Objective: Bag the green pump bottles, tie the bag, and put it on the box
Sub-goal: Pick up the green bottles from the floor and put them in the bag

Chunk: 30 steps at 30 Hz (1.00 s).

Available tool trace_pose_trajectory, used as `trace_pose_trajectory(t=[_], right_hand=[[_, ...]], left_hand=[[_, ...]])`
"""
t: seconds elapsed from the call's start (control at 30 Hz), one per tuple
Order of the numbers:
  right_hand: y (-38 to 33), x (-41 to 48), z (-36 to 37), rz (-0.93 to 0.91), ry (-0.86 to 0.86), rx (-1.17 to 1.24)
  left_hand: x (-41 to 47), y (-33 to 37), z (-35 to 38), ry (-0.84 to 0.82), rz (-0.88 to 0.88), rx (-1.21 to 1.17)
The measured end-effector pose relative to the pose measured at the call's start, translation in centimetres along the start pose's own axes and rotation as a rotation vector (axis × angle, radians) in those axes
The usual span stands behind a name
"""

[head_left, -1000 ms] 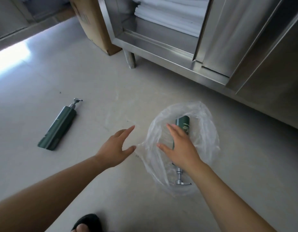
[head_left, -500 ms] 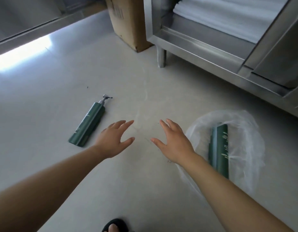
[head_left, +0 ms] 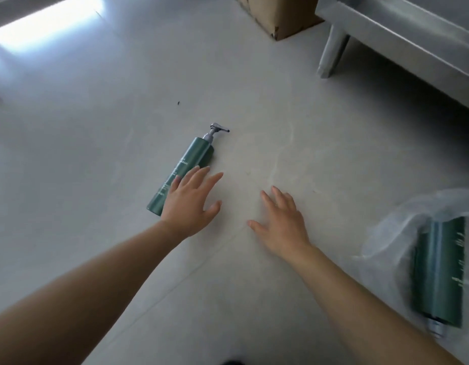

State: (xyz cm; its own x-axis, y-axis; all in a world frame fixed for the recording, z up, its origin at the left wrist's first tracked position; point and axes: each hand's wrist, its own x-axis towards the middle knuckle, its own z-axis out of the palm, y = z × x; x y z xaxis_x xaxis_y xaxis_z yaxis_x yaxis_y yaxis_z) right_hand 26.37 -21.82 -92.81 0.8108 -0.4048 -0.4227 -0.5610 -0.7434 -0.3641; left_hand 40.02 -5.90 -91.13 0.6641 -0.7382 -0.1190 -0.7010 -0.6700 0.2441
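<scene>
Green pump bottle (head_left: 187, 167): lying flat on the floor, silver pump pointing away, pale lettering on its side. Second green bottle (head_left: 438, 272): lying inside a clear plastic bag (head_left: 386, 233), pump end nearest. Cardboard box (head_left: 278, 14): standing at the far edge.

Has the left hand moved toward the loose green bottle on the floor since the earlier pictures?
Yes. The left hand has reached the loose green pump bottle, which lies unmoved on the floor, and now overlaps its lower part.
</scene>
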Motion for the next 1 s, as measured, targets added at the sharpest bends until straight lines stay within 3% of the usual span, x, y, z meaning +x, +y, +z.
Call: trace_pose_trajectory(t=[0.13,0.37,0.77,1.0], right_hand=[[0.4,0.8,1.5,0.045,-0.055,-0.063],[2.1,-0.1,2.3,-0.003,-0.013,-0.096],[6.4,-6.4,-1.5,-0.024,0.063,0.108],[11.6,-13.1,-7.1,-0.076,0.242,0.211]], left_hand=[[1.6,-1.7,-0.5,0.090,-0.089,0.028],[1.9,-3.1,0.5,-0.035,-0.281,-0.018],[-1.5,4.3,1.3,-0.192,-0.166,-0.147],[-1.2,11.8,-0.2,-0.144,0.083,-0.073]])
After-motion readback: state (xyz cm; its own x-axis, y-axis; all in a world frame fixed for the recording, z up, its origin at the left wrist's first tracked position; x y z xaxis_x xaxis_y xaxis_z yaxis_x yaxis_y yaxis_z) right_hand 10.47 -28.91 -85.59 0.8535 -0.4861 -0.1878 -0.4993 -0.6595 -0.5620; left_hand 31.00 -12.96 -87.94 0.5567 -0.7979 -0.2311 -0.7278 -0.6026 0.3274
